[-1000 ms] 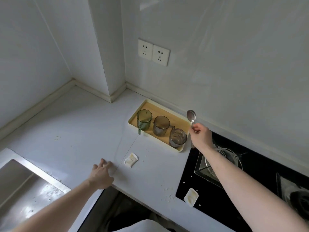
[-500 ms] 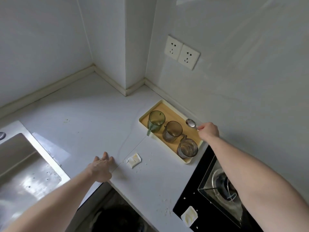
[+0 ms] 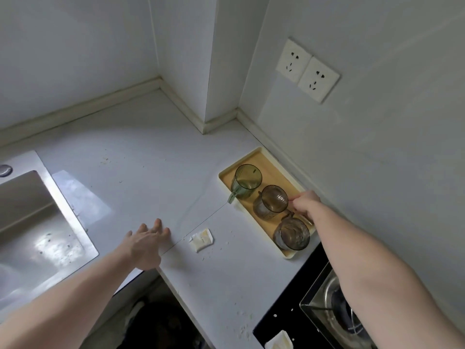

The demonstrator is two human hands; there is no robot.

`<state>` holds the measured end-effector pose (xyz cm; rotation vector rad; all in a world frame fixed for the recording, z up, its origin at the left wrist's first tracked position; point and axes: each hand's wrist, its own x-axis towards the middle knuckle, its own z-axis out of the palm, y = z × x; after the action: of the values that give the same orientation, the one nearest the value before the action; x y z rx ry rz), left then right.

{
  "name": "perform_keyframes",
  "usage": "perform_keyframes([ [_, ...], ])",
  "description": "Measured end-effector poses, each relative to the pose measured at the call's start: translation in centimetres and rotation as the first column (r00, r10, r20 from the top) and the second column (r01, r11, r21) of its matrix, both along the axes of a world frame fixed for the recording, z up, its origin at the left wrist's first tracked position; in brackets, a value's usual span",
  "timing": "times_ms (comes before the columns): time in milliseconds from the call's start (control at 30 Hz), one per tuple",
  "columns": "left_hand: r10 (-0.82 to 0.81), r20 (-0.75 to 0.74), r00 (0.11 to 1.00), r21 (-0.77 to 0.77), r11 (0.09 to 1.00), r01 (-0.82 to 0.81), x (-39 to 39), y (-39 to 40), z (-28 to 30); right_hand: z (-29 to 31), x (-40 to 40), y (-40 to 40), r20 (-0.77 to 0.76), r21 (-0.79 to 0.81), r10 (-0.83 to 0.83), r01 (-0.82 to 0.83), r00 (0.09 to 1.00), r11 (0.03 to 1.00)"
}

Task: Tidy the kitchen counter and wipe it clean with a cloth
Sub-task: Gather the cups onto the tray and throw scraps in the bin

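we note the right hand [image 3: 305,203] at centre right of the frame, over the yellow tray [image 3: 254,157], its fingers curled beside the middle brown cup [image 3: 273,201]; whether they pinch a spoon we cannot tell. the green cup [image 3: 247,180] stands above it in the frame, a third cup [image 3: 293,234] below. the left hand [image 3: 146,241] rests flat, fingers spread, on the counter [image 3: 151,157] at lower centre. a torn packet [image 3: 201,239] lies just to its right among crumbs. no cloth is in view.
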<state>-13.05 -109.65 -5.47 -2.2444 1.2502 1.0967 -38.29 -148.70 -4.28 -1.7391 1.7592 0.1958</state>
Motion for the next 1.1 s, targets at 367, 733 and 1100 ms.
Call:
perform_keyframes([
  [367,-0.022,-0.014,1.000,0.066,0.998,0.023,0.3,-0.5,0.2,0.6,-1.7,1.7,0.274,0.031,-0.068,0.062,0.959,0.998],
  [733,-0.055,-0.053,0.997,0.076,0.995,0.059,0.4,-0.7,0.6,9.2,-3.5,22.0,0.723,-0.224,-0.093,0.360,0.685,0.905],
  [1100,-0.096,0.029,0.995,-0.134,0.986,0.099,0.0,1.8,0.7,6.6,-7.1,40.2,0.548,-0.008,-0.256,0.311,0.796,0.950],
])
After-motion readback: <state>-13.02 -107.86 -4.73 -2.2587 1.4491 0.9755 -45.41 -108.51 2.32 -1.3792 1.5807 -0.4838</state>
